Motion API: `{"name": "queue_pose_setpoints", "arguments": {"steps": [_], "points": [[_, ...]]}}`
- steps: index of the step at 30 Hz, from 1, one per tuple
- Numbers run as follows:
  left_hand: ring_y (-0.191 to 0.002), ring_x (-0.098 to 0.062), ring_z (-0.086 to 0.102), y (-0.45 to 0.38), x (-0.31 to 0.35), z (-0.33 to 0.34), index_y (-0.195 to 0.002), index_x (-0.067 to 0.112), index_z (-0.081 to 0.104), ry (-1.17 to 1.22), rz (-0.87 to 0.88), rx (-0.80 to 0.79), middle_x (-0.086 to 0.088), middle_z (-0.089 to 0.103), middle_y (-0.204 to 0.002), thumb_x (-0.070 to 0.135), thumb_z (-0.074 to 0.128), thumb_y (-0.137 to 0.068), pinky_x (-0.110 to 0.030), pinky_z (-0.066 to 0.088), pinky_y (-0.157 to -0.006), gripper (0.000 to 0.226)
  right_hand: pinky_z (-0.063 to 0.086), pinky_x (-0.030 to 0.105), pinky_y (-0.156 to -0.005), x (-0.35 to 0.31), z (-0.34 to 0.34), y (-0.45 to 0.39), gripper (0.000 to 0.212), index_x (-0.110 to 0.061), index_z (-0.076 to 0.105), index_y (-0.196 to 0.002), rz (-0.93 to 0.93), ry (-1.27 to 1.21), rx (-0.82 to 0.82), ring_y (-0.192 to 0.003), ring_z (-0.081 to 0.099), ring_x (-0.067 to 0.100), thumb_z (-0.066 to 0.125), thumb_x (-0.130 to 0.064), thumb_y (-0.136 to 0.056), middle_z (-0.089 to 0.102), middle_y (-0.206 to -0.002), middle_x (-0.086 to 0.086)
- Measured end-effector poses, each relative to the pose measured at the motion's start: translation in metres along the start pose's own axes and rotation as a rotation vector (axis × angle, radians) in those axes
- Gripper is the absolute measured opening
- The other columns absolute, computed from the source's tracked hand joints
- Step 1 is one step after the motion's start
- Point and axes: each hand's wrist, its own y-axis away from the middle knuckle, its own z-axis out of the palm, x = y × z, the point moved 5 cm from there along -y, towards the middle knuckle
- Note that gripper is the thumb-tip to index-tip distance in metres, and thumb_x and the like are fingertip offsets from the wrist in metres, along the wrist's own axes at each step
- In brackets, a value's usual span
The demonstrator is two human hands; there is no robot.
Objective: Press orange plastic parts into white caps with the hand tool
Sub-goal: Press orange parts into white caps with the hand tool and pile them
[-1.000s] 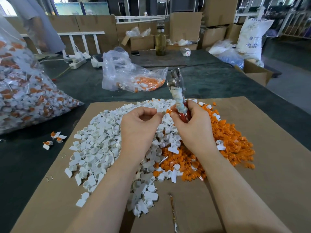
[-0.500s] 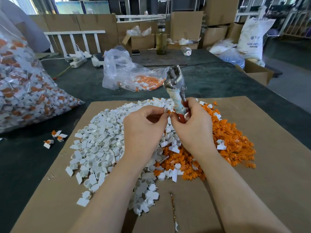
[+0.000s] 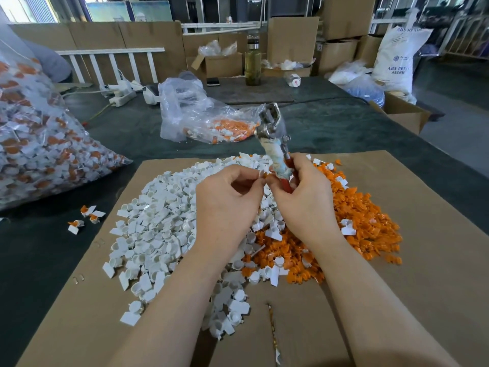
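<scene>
Right hand [image 3: 304, 205] grips hand tool [image 3: 275, 147] upright, head above fingers. Left hand [image 3: 227, 205] pinches small white cap [image 3: 260, 174] just beside tool handle, over the piles.

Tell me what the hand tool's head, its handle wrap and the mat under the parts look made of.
Hand tool head: bright metal, probably steel, with glints. One handle is wrapped in off-white cloth or tape, matte and frayed; a glossy red grip shows below it. The mat is brown corrugated cardboard, matte, with a cut seam near the front edge.
</scene>
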Motion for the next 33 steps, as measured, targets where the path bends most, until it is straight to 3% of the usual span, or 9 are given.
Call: {"name": "queue_pose_setpoints", "arguments": {"steps": [5,13,16,19,22,25,26,29,33], "points": [[-0.064,0.000,0.064,-0.003,-0.008,-0.001,-0.082,0.023,0.073,0.078,-0.087,0.032,0.012,0.071,-0.070,0.018,0.078,-0.082,-0.007,0.048,-0.057,0.007,0.057,0.034,-0.067,-0.002,0.001,0.000,0.019,-0.028,0.058,-0.107,0.006,-0.041,-0.038,-0.073,0.063,0.008,0.067,-0.022,-0.091,0.062,-0.088,-0.021],[-0.061,0.001,0.064,-0.002,-0.009,0.000,-0.077,0.027,0.070,0.125,-0.140,0.037,0.013,0.071,-0.069,0.022,0.080,-0.082,-0.011,0.049,-0.057,0.012,0.057,0.035,-0.066,-0.002,0.000,0.001,0.021,-0.026,0.059,-0.108,-0.001,-0.042,-0.034,-0.071,0.063,0.010,0.066,-0.020,-0.090,0.062,-0.087,-0.021],[-0.064,-0.004,0.067,-0.002,-0.009,0.000,-0.076,0.025,0.070,0.133,-0.156,0.044,0.009,0.071,-0.068,0.022,0.080,-0.082,-0.014,0.052,-0.060,0.012,0.056,0.029,-0.064,-0.002,0.001,0.000,0.021,-0.023,0.061,-0.110,0.008,-0.039,-0.048,-0.072,0.063,0.010,0.066,-0.021,-0.090,0.063,-0.088,-0.018],[-0.070,-0.009,0.071,-0.003,-0.012,-0.001,-0.079,0.020,0.071,0.213,-0.195,0.046,0.003,0.073,-0.072,0.017,0.078,-0.083,-0.016,0.055,-0.064,0.009,0.050,0.013,-0.063,0.000,0.000,-0.002,0.016,-0.024,0.062,-0.104,0.046,-0.109,-0.074,-0.079,0.062,0.002,0.067,-0.020,-0.090,0.063,-0.085,-0.018],[-0.067,-0.008,0.071,-0.005,-0.015,-0.002,-0.084,0.013,0.070,0.318,-0.230,0.048,0.001,0.073,-0.070,0.013,0.077,-0.084,-0.014,0.053,-0.064,0.007,0.049,0.016,-0.064,0.005,-0.002,-0.003,0.011,-0.025,0.064,-0.097,0.131,-0.227,-0.170,-0.072,0.060,0.002,0.068,-0.018,-0.090,0.063,-0.080,-0.011],[-0.066,-0.007,0.070,-0.007,-0.017,-0.003,-0.083,0.015,0.068,0.400,-0.239,0.057,0.006,0.071,-0.066,0.010,0.074,-0.086,-0.015,0.053,-0.066,0.009,0.048,0.031,-0.071,0.010,-0.004,-0.001,0.010,-0.025,0.066,-0.093,0.222,-0.293,-0.293,-0.074,0.059,0.020,0.068,-0.016,-0.087,0.064,-0.087,0.014],[-0.067,-0.008,0.070,-0.007,-0.017,-0.004,-0.083,0.015,0.067,0.418,-0.237,0.058,0.006,0.070,-0.067,0.010,0.074,-0.086,-0.016,0.053,-0.066,0.009,0.046,0.029,-0.068,0.011,-0.005,-0.001,0.010,-0.023,0.067,-0.093,0.237,-0.296,-0.333,-0.069,0.056,0.017,0.068,-0.015,-0.087,0.061,-0.086,0.017],[-0.067,-0.011,0.069,-0.008,-0.018,-0.006,-0.083,0.013,0.066,0.502,-0.233,0.068,0.006,0.069,-0.067,0.007,0.072,-0.087,-0.018,0.054,-0.069,0.009,0.037,0.019,-0.063,0.013,-0.007,0.000,0.011,-0.020,0.067,-0.095,0.254,-0.279,-0.457,-0.058,0.050,-0.001,0.068,-0.014,-0.086,0.059,-0.083,0.006],[-0.068,-0.011,0.068,-0.010,-0.019,-0.009,-0.081,0.013,0.066,0.519,-0.218,0.085,0.006,0.069,-0.067,0.008,0.071,-0.088,-0.023,0.056,-0.074,0.010,0.044,0.027,-0.072,0.013,-0.007,0.004,0.026,-0.013,0.066,-0.105,0.242,-0.194,-0.621,-0.082,0.062,0.019,0.070,-0.026,-0.083,0.066,-0.101,0.016]]}}
